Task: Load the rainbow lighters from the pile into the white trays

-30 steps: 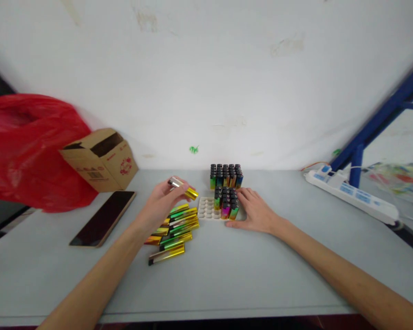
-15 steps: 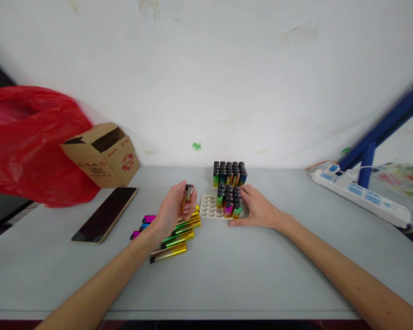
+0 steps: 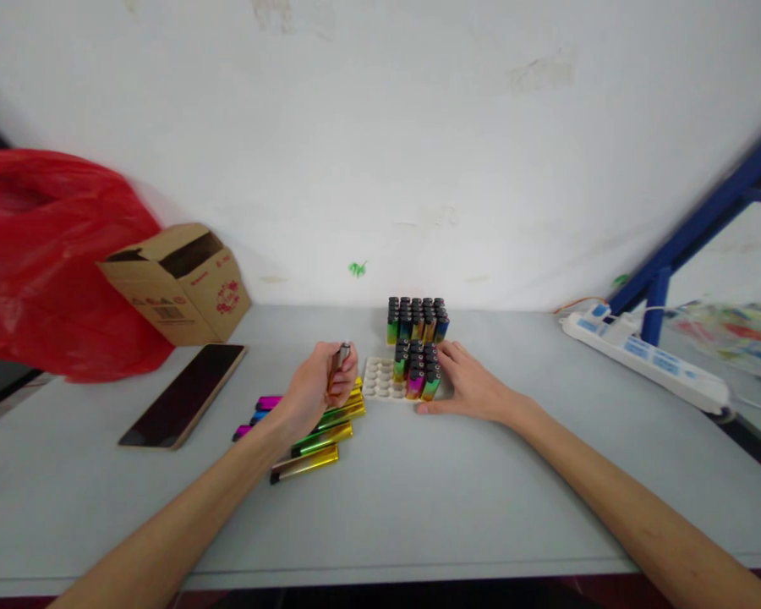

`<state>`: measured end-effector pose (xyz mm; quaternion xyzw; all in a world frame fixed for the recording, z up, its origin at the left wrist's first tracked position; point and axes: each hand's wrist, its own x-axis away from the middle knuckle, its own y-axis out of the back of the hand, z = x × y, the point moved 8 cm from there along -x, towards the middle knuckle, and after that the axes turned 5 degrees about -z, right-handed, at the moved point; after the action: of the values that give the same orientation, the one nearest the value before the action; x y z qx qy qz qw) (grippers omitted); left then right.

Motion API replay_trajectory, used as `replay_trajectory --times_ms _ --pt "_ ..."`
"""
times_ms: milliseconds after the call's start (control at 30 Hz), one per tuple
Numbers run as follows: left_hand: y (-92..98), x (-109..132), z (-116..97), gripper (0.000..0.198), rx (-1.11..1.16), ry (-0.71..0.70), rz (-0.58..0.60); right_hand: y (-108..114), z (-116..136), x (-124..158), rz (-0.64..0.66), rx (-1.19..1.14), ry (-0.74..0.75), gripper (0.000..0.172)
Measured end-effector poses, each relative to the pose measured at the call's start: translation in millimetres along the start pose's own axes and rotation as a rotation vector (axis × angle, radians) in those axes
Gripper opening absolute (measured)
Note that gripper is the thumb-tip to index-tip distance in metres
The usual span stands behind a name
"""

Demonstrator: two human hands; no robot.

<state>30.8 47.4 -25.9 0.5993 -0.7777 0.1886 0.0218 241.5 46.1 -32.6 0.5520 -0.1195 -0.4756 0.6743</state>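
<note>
My left hand (image 3: 314, 391) is closed round a shiny gold lighter (image 3: 338, 359), held upright above a pile of metallic lighters (image 3: 314, 427) lying flat on the grey table (image 3: 418, 499). My right hand (image 3: 473, 385) rests flat with fingers spread against the right side of a white holed tray (image 3: 380, 381). The tray's right part holds several upright lighters (image 3: 418, 372) with black tops; its left holes stand unfilled. A second block of upright lighters (image 3: 417, 320) stands just behind it.
A dark phone (image 3: 183, 393) lies at the left, with an open cardboard box (image 3: 177, 283) and a red plastic bag (image 3: 44, 262) behind it. A white power strip (image 3: 647, 359) lies at the right by a blue metal frame (image 3: 691, 245). A white wall rises behind the table.
My left hand has turned the gold lighter from lying sideways in the fingers to upright, close to the tray's left edge. My right hand has stayed beside the tray.
</note>
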Motion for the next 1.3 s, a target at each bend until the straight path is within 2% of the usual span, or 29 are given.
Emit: replay_trajectory --times_ms 200,333,433,533,633,700,867,1033,1200,1300 --pt "-4.9 2 -7 0.034 0.002 -0.085 0.054 1 1 0 -0.024 -0.001 0.013 0.080" --pt "-9.4 3 -12 0.027 -0.046 -0.209 0.070 0 1 0 -0.021 0.000 0.007 0.080" --pt "-10.5 3 -12 0.020 -0.187 -0.269 0.027 0 1 0 -0.018 0.006 0.001 0.081" --pt "-12.6 4 -20 0.021 -0.418 -0.437 -0.036 1 2 0 -0.024 0.001 0.008 0.080" --pt "-20.3 8 -28 0.021 -0.576 -0.617 -0.017 2 3 -1 -0.027 -0.002 0.016 0.080" --pt "-24.3 10 -28 0.019 -0.637 -0.674 0.007 1 2 -1 -0.022 -0.002 0.018 0.080" --pt "-29.4 12 -22 0.023 -0.770 -0.684 -0.004 0 2 -1 -0.020 0.002 0.017 0.081" --pt "-33.7 11 -22 0.024 -0.762 -0.612 0.004 1 4 -1 -0.035 -0.001 0.026 0.080" --pt "-34.1 10 -21 0.021 -0.784 -0.630 -0.017 1 3 0 -0.032 -0.004 0.032 0.081" --pt "-32.5 10 -17 0.036 -0.801 -0.642 -0.011 1 3 -1 -0.024 0.008 0.029 0.081"
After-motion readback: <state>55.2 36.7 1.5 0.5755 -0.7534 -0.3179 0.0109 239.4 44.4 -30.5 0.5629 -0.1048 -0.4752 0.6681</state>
